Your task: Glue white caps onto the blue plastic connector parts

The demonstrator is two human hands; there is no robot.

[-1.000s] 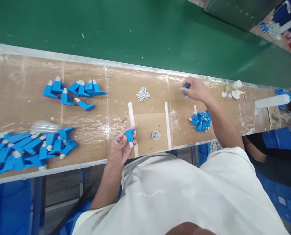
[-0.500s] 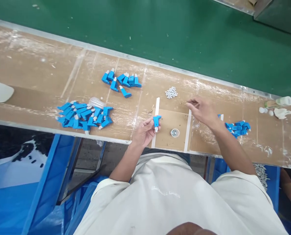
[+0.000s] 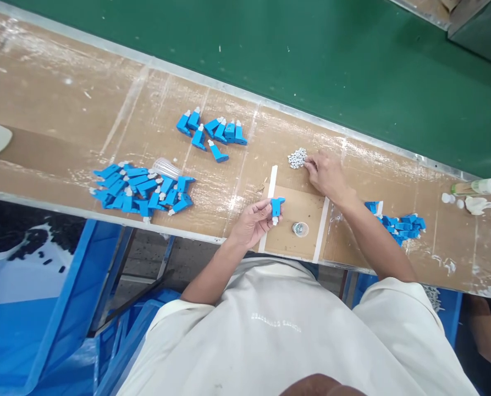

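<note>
My left hand (image 3: 252,224) grips a small blue plastic part (image 3: 276,207) between thumb and fingers, its white tip pointing down toward me. At the right edge of a heap of tiny grey-white pieces (image 3: 297,158), the fingertips of my right hand (image 3: 328,175) are pinched together. Whatever may be between them is hidden. Just right of the held part, a small round clear cup (image 3: 300,229) stands on a cardboard sheet (image 3: 297,201) between two white strips.
Blue parts with white tips lie in a large pile (image 3: 144,190) at left and a smaller group (image 3: 212,135) behind. More blue parts (image 3: 404,226) lie beyond my right forearm. A clear plastic cup (image 3: 166,168) lies on its side; a cylindrical container (image 3: 476,187) lies far right.
My right hand has moved left and slightly up to the heap of tiny pieces. My left hand still holds the blue part. The camera view has tilted and shifted a little.
</note>
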